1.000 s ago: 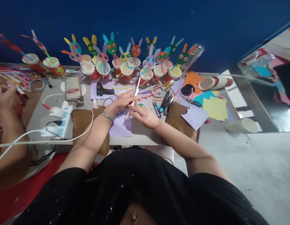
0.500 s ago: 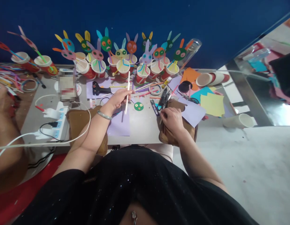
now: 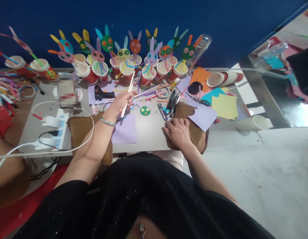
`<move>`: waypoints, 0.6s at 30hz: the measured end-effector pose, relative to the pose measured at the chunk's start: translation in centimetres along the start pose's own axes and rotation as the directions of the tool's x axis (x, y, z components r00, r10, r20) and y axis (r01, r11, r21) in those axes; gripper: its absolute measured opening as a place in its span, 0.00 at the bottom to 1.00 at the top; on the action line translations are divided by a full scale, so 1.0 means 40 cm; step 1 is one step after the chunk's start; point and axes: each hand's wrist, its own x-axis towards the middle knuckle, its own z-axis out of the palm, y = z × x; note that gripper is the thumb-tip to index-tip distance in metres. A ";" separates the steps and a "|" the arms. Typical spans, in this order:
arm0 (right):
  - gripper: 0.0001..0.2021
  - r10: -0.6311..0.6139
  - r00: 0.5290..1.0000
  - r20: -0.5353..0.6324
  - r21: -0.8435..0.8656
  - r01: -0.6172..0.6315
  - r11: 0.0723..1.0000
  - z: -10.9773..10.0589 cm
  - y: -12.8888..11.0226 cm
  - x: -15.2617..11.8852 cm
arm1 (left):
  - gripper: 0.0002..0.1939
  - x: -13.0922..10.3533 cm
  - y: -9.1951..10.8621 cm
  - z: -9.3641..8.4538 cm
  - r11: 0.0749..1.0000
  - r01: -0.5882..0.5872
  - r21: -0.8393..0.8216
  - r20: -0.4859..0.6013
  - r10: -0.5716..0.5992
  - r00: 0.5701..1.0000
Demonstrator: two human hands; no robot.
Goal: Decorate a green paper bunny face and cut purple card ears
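Note:
My left hand [image 3: 122, 103] is closed around slim white sticks [image 3: 132, 78], apparently two side by side, tilted above the purple paper [image 3: 124, 132]. To its right on the table lies a green paper disc [image 3: 145, 111] with pale round eyes and a small mouth. A black glue gun [image 3: 102, 93] rests just beyond the left hand. My right hand [image 3: 178, 132] lies palm down with fingers apart on a brown pad [image 3: 200, 141], holding nothing I can see. Snips [image 3: 162, 112] and a black pen [image 3: 171, 99] lie just past its fingertips.
Red paper cups [image 3: 149, 78] with paper rabbit figures line the back. A power strip [image 3: 61, 129] with cables stands at left; one white cable [image 3: 92, 132] crosses my left forearm. Coloured paper [image 3: 224, 107] and a glass-like cup [image 3: 253, 123] are at right. Another person's arm [image 3: 9, 162] shows at far left.
My left hand has shifted slightly left, and a second white stick now shows in it. My right hand's fingers have spread flatter on the pad. The other person's hand has left view.

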 end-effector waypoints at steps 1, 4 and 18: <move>0.16 -0.015 1.000 0.003 0.004 0.015 1.000 0.000 -0.002 -0.002 | 0.06 0.000 0.001 0.001 1.000 0.006 -0.006 -0.006 -0.006 1.000; 0.17 -0.086 0.996 0.013 0.058 0.086 0.995 -0.002 -0.009 -0.009 | 0.07 -0.005 0.006 0.005 0.999 0.017 -0.034 -0.015 -0.017 1.000; 0.16 0.065 0.994 -0.091 0.068 -0.059 0.996 0.003 0.023 0.077 | 0.10 -0.019 0.022 0.019 0.995 0.048 -0.092 -0.019 -0.050 0.999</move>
